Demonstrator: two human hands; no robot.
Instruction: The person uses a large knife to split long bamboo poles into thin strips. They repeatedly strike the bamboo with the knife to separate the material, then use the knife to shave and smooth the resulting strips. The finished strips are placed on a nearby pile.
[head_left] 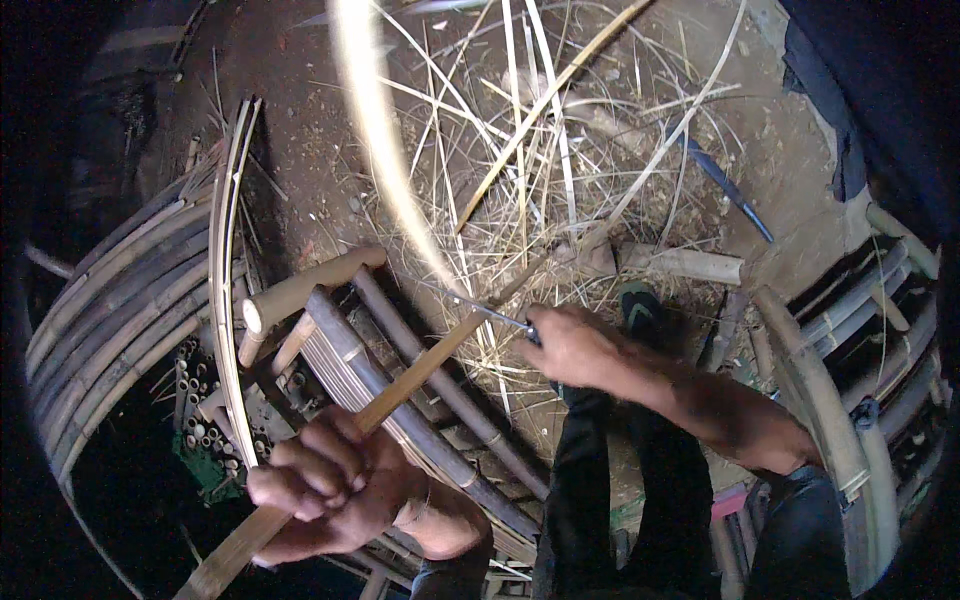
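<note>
Bamboo strip point(420, 370) sits firmly in our closed left hand point(320, 480), slanting above the bamboo bench point(362, 348). Our right hand point(572, 345), to the right of the bench, is wrapped round a thin knife point(500, 317), its blade across the strip. A blurred pale band point(385, 150) runs from near the blade, beyond the bench; we cannot tell whether it joins the strip. Past the bench lie scattered slivers point(517, 110), so much paring looks done; the strip between blade and left hand looks whole, so that stretch seems left. Bamboo poles point(140, 255) lie left of the bench.
</note>
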